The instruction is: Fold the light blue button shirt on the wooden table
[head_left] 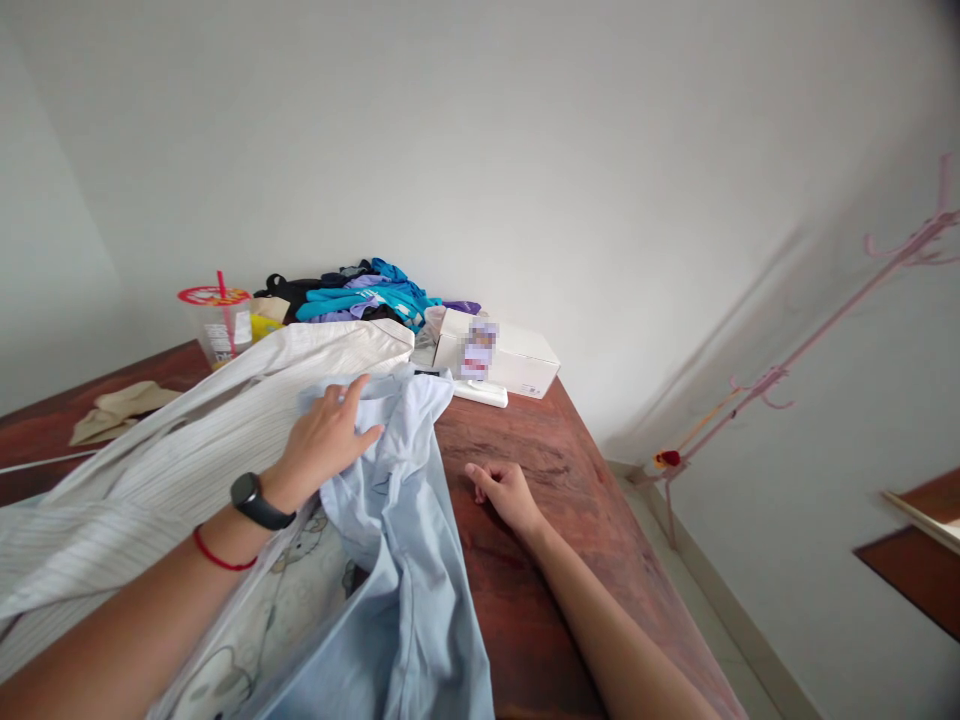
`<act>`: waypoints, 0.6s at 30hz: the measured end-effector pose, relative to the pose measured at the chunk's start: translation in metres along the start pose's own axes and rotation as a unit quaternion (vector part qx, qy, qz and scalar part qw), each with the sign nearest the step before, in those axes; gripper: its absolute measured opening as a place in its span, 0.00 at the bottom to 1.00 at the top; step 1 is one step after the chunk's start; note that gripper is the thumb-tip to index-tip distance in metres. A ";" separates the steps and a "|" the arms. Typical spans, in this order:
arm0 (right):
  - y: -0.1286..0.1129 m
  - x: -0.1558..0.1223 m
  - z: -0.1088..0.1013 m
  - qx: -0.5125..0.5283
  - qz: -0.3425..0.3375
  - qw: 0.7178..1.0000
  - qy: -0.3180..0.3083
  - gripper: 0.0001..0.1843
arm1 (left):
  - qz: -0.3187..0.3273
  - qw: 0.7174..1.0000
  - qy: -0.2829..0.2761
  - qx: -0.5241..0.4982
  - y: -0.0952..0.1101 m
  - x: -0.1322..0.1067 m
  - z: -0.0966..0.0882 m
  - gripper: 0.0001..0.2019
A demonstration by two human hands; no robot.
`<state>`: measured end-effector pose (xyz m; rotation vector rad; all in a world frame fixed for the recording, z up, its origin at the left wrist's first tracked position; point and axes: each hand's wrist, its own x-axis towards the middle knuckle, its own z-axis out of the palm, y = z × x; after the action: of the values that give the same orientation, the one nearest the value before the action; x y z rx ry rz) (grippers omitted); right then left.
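A light blue garment with soft folds and a dark label at its far edge lies lengthwise in front of me. My left hand, fingers and thumb apart, is over its upper left part; whether it presses on the cloth I cannot tell. Beside the garment's right edge, my right hand rests at the wooden table with its fingers curled in and nothing visible in them. Under and left of the blue cloth spreads a white striped garment. A printed pale cloth shows between the two.
Behind lie a pile of blue, black and purple clothes, a white box and a flat white object. A plastic cup with a red straw stands left, near a beige cloth. Right of the table leans a pink rack.
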<state>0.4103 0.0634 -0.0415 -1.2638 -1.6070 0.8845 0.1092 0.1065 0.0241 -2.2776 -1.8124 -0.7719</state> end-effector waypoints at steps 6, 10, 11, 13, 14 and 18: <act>-0.006 -0.001 0.001 -0.003 -0.005 1.000 0.003 0.32 | -0.015 0.993 -0.116 -0.008 -0.009 0.004 -0.002 0.24; -0.006 -0.001 0.001 0.002 -0.004 1.000 0.004 0.31 | 0.009 0.994 -0.075 -0.078 0.007 0.004 -0.004 0.17; -0.005 -0.001 0.001 0.004 -0.006 1.000 0.003 0.31 | 0.014 0.994 -0.051 -0.097 0.012 0.002 -0.004 0.16; -0.004 -0.001 0.001 0.007 -0.007 1.000 0.001 0.31 | 0.037 0.988 0.000 -0.147 0.022 -0.002 -0.004 0.15; -0.004 -0.001 0.001 0.008 -0.006 1.000 0.001 0.31 | 0.057 0.982 0.018 -0.181 0.027 -0.005 -0.004 0.15; -0.009 -0.002 0.002 0.024 0.009 1.000 -0.007 0.30 | 0.149 0.936 -0.010 -0.319 0.046 -0.017 -0.004 0.15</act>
<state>0.4058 0.0590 -0.0343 -1.2419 -1.5781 0.9398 0.1491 0.0777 0.0299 -2.8469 -1.2821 -1.4379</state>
